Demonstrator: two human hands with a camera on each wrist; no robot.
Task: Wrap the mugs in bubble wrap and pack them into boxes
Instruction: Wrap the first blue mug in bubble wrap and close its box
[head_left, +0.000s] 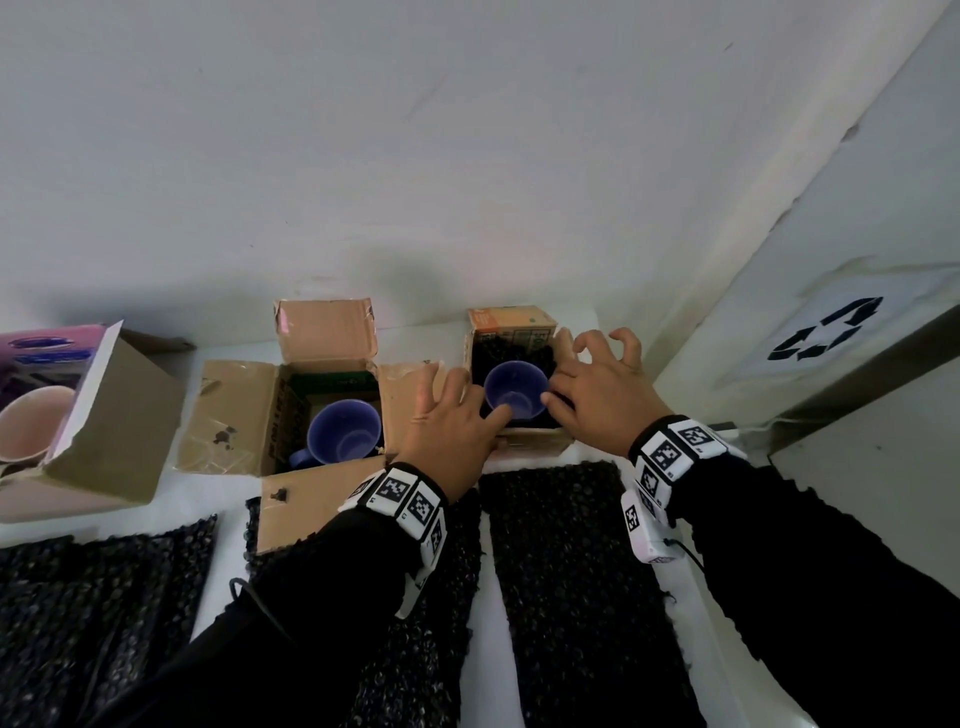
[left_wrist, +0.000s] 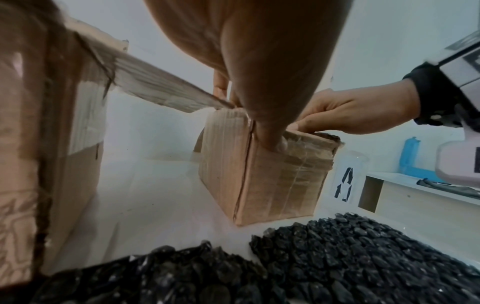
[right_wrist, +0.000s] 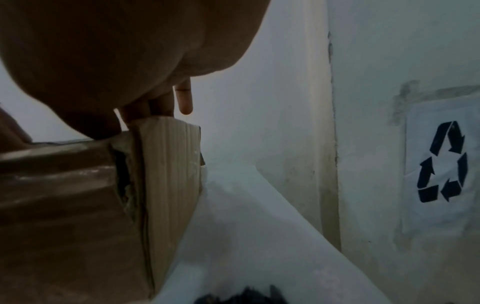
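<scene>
A blue mug (head_left: 514, 397) stands upright in the small right box (head_left: 535, 446), with black bubble wrap (head_left: 506, 345) packed around it. My left hand (head_left: 457, 415) lies over the box's left flap with fingers spread. Its thumb runs down the front face of the box (left_wrist: 272, 181) in the left wrist view. My right hand (head_left: 597, 384) straddles the right flap (right_wrist: 168, 164), thumb inside by the mug's rim and curled fingers on the flap's top edge. A second blue mug (head_left: 345, 431) sits bare in the open middle box (head_left: 234, 415).
A third box (head_left: 119, 405) at the left lies tipped, with a pink mug (head_left: 31, 421) in it. Black bubble wrap sheets (head_left: 566, 571) lie along the near table edge. A wall with a recycling sign (head_left: 826, 332) stands close on the right.
</scene>
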